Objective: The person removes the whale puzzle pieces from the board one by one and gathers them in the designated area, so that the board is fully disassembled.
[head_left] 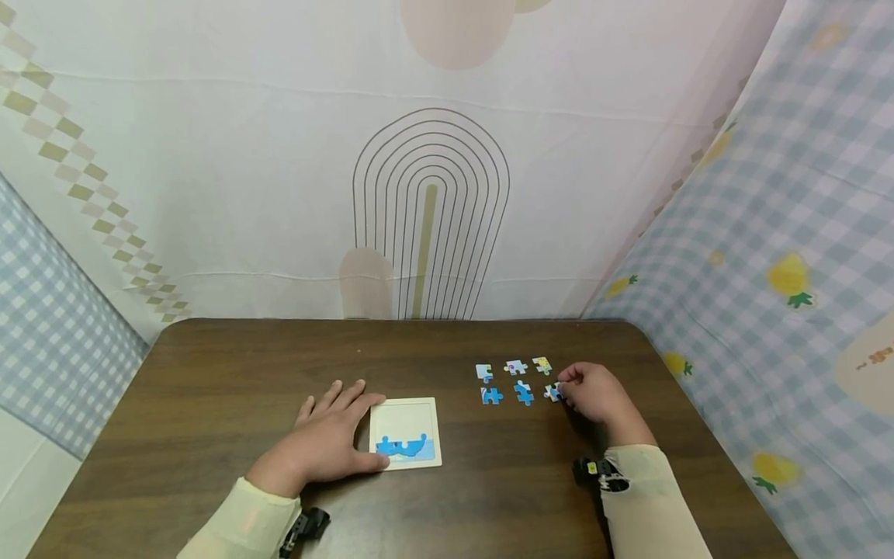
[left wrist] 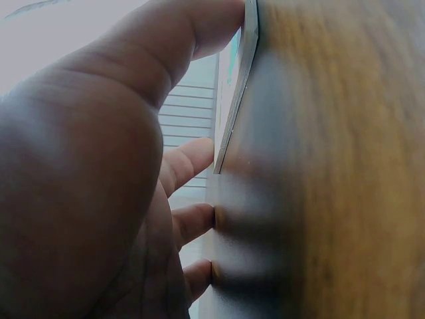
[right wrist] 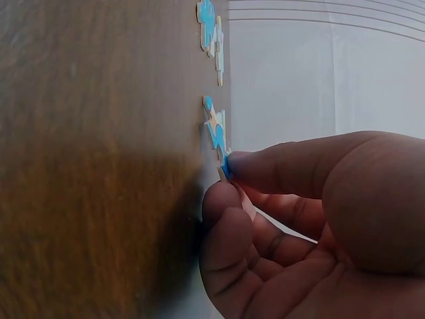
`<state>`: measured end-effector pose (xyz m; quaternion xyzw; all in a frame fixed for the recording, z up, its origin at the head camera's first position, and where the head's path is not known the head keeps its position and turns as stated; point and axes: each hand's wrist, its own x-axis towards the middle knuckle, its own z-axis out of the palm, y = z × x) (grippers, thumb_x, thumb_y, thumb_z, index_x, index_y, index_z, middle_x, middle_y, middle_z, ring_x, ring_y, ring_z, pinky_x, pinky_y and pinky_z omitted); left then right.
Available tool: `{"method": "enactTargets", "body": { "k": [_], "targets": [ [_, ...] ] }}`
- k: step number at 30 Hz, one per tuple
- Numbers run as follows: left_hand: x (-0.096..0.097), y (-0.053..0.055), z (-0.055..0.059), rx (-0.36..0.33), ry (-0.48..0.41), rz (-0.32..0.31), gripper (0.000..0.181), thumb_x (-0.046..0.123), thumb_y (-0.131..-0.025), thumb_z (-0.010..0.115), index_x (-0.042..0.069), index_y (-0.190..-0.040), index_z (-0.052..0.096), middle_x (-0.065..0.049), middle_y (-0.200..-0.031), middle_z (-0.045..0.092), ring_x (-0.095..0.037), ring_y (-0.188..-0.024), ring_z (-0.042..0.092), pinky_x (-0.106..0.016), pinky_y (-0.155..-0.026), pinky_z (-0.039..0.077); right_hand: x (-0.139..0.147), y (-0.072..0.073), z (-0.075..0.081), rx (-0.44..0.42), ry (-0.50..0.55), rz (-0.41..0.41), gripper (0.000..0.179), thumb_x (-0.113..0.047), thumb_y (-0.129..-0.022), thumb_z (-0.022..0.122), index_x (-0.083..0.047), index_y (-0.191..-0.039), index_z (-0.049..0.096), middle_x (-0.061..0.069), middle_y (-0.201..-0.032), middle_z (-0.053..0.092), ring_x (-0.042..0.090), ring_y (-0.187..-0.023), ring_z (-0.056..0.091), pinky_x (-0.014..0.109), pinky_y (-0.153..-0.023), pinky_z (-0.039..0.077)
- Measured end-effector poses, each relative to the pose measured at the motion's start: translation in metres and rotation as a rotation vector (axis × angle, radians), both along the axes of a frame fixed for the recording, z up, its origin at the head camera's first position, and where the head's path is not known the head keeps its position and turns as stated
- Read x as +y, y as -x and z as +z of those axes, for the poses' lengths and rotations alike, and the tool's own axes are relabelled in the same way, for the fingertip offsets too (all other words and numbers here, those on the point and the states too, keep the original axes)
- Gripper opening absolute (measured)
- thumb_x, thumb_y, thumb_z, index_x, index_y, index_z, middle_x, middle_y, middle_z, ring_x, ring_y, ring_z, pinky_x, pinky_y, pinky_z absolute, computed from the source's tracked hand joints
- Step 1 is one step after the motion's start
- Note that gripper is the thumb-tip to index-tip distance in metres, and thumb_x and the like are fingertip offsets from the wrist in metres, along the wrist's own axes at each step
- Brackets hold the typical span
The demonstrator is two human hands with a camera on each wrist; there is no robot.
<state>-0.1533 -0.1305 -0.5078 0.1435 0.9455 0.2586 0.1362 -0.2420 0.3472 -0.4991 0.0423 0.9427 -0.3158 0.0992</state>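
A square puzzle board (head_left: 403,416) with a pale raised rim lies on the table, its bottom part filled with blue puzzle pieces (head_left: 405,446). My left hand (head_left: 323,444) rests at its left side, fingers spread, thumb on the lower left corner and index finger by the upper left one. The left wrist view shows the thumb (left wrist: 216,26) against the board's edge. My right hand (head_left: 594,392) pinches a blue and white puzzle piece (head_left: 552,392) between thumb and fingers at the right end of the loose pieces. In the right wrist view that piece (right wrist: 219,136) is partly covered by the fingertips.
Several loose puzzle pieces lie in two rows right of the board, among them a blue one (head_left: 524,393) and a yellowish one (head_left: 542,365). A patterned cloth (head_left: 433,78) hangs behind the brown table (head_left: 279,349), and checked cloth (head_left: 733,233) hangs on the right.
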Motion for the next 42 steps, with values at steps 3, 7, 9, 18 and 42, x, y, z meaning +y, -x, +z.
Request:
{"method": "enactTargets", "body": {
  "k": [3,7,9,18,42],
  "targets": [
    [0.000,0.000,0.001,-0.003,-0.004,0.000,0.100,0.069,-0.086,0.089,0.032,-0.169,0.049,-0.013,-0.185,0.032,-0.053,-0.173,0.018,-0.087,-0.129,0.012,0.000,0.001,0.000,0.004,-0.012,0.006,0.019,-0.016,-0.110,0.066,-0.001,-0.120,0.073,0.009,-0.091,0.073,0.021,-0.078,0.068,0.035,-0.067,0.055],
    [0.000,-0.001,0.001,-0.004,-0.007,-0.002,0.100,0.069,-0.086,0.089,0.032,-0.170,0.048,-0.013,-0.186,0.032,-0.053,-0.173,0.018,-0.087,-0.130,0.012,-0.001,0.000,-0.001,0.005,-0.028,0.005,0.018,-0.016,-0.110,0.067,-0.002,-0.119,0.073,0.009,-0.093,0.074,0.021,-0.079,0.068,0.036,-0.067,0.055],
    [0.000,-0.001,0.001,-0.004,-0.008,-0.002,0.100,0.069,-0.086,0.089,0.033,-0.170,0.048,-0.013,-0.186,0.031,-0.053,-0.173,0.017,-0.087,-0.130,0.012,-0.002,0.000,-0.002,0.004,-0.036,0.001,0.017,-0.017,-0.110,0.067,-0.003,-0.118,0.073,0.008,-0.094,0.074,0.021,-0.079,0.068,0.036,-0.068,0.055],
    [0.000,0.000,0.000,0.011,-0.003,-0.002,0.100,0.070,-0.086,0.089,0.033,-0.169,0.049,-0.013,-0.185,0.032,-0.053,-0.173,0.019,-0.087,-0.130,0.013,-0.001,0.001,-0.004,0.015,-0.059,0.001,0.016,-0.017,-0.109,0.068,-0.003,-0.117,0.073,0.008,-0.093,0.073,0.021,-0.080,0.067,0.036,-0.070,0.054],
    [-0.001,0.001,-0.004,-0.005,-0.004,0.006,0.100,0.068,-0.085,0.090,0.033,-0.170,0.049,-0.012,-0.186,0.031,-0.052,-0.174,0.017,-0.087,-0.130,0.011,-0.023,-0.005,0.027,0.110,-0.089,0.083,0.022,-0.028,-0.111,0.070,-0.008,-0.120,0.071,0.007,-0.103,0.073,0.021,-0.087,0.067,0.038,-0.075,0.055]
  ]
}}
